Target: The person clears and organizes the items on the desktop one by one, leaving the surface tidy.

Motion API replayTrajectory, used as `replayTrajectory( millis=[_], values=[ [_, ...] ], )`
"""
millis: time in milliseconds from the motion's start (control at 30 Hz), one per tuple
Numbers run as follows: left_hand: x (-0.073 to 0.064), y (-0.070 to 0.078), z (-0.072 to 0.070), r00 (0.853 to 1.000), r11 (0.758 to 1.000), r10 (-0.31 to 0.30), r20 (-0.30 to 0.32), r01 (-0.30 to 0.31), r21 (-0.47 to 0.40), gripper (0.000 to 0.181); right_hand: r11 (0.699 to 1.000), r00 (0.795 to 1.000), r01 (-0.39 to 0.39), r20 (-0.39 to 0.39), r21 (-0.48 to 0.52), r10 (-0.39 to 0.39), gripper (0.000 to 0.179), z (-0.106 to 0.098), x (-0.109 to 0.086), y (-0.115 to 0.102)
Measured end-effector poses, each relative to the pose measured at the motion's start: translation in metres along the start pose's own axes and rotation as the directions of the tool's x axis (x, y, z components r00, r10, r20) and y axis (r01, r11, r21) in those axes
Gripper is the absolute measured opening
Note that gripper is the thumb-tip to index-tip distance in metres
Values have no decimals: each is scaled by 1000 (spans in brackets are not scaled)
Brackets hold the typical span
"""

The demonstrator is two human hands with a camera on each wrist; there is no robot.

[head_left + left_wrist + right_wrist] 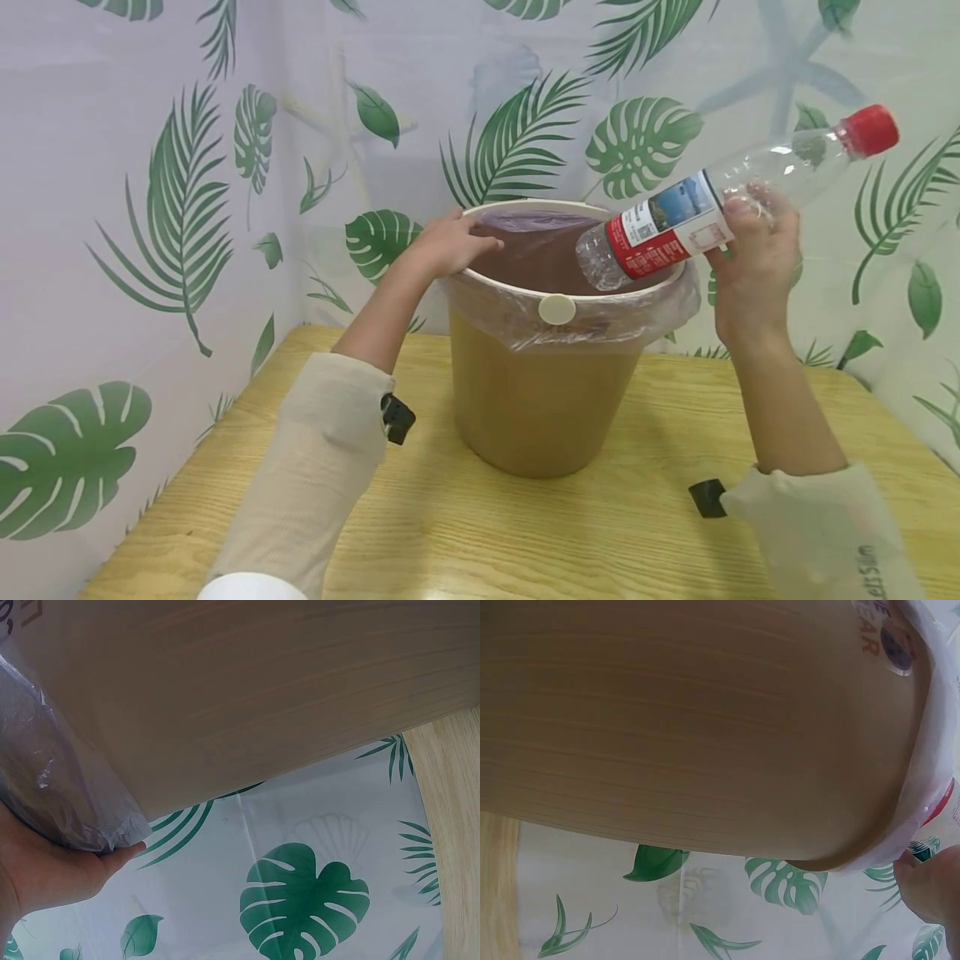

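Note:
A brown trash can (543, 408) lined with a clear plastic bag (495, 321) stands upright on the table. My left hand (450, 243) holds its left rim over the bag, the thumb on the inner side. In the left wrist view, my left hand (60, 870) lies against the bag's folded edge. My right hand (761, 258) grips a clear plastic bottle (667, 221) with a red cap and a red, white and blue label. The bottle tilts, its base over the can's opening and its cap up to the right. Most of the bottle is hidden in the right wrist view.
The can stands on a wooden table (525, 533). Behind and to the left hangs a white covering (300, 50) with green leaf prints. A round cream knob (557, 310) sits on the can's front rim. The can's inner bottom is hidden.

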State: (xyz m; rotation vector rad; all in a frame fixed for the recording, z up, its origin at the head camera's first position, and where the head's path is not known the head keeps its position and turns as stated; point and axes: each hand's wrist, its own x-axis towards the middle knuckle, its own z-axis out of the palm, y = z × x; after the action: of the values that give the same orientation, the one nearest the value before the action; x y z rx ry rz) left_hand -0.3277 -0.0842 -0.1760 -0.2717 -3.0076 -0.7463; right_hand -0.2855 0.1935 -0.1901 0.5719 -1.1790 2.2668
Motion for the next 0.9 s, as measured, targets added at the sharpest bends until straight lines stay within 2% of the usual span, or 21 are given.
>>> replayTrajectory(
  millis=[400, 900],
  values=[
    [-3, 2, 0, 1000, 1000, -4, 1, 4, -11, 60, 999, 999, -37, 26, -32, 38, 49, -1, -3, 10],
    [-3, 2, 0, 1000, 1000, -5, 6, 5, -10, 60, 995, 992, -68, 104, -73, 76, 46, -6, -5, 14]
  ],
)
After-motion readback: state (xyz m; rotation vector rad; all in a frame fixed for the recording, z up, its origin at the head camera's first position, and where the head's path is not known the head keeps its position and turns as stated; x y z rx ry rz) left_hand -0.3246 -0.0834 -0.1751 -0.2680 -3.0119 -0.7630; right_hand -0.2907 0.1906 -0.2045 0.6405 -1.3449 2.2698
